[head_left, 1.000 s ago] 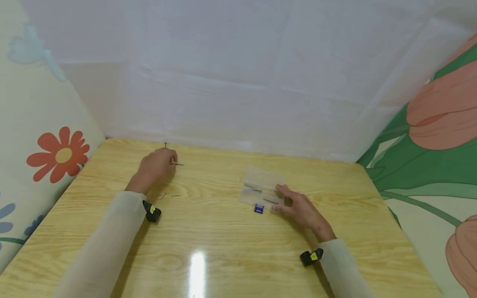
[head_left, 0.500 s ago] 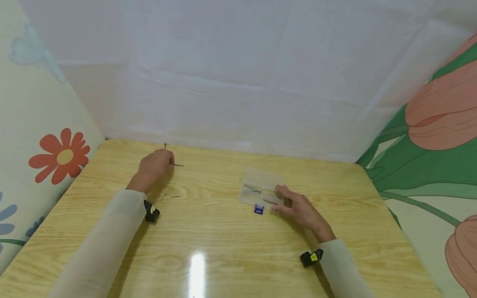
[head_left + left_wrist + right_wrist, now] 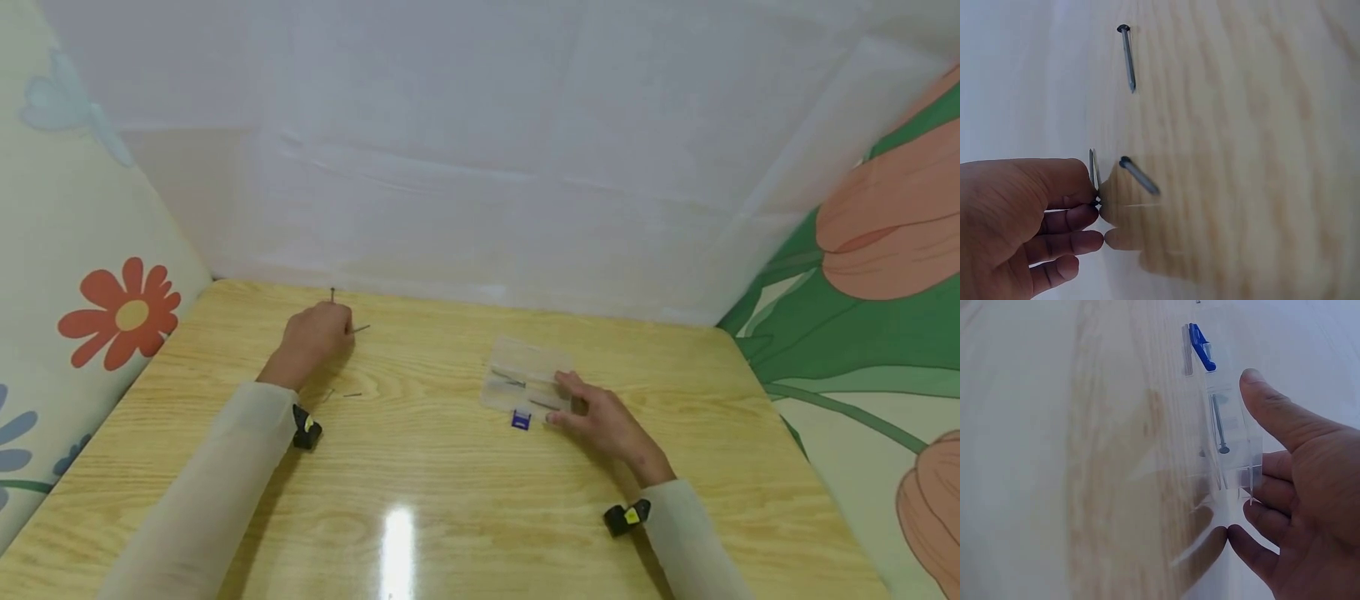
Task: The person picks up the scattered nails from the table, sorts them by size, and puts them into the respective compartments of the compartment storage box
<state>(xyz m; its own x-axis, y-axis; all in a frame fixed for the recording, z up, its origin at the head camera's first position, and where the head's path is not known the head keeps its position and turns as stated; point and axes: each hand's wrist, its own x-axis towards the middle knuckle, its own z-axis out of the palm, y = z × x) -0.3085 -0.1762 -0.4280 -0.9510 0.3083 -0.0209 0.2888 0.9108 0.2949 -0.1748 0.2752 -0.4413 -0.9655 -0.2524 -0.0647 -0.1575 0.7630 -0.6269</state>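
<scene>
My left hand [image 3: 321, 332] pinches a nail [image 3: 361, 328] between thumb and fingertips; its shank points right. The left wrist view shows that nail [image 3: 1092, 167] with its head at the fingertips, low over the table. Another nail [image 3: 333, 295] shows just beyond the knuckles. Two loose nails, one straight [image 3: 1127, 59] and one slanted [image 3: 1138, 175], lie nearer the wrist. My right hand [image 3: 603, 417] holds the right end of a clear plastic box [image 3: 528, 354], thumb at the near side and fingers behind. Inside are nails [image 3: 1219, 424]. A blue latch [image 3: 521, 419] sits at its front.
The wood-grain table [image 3: 420, 467] ends at a white cloth backdrop [image 3: 465, 150]. Flower-patterned walls [image 3: 90, 200] flank both sides. A black camera is strapped to each wrist.
The nail in my left hand has tilted, its tip now a little higher, and the fingers have closed in more around it. The right hand and box have stayed in place.
</scene>
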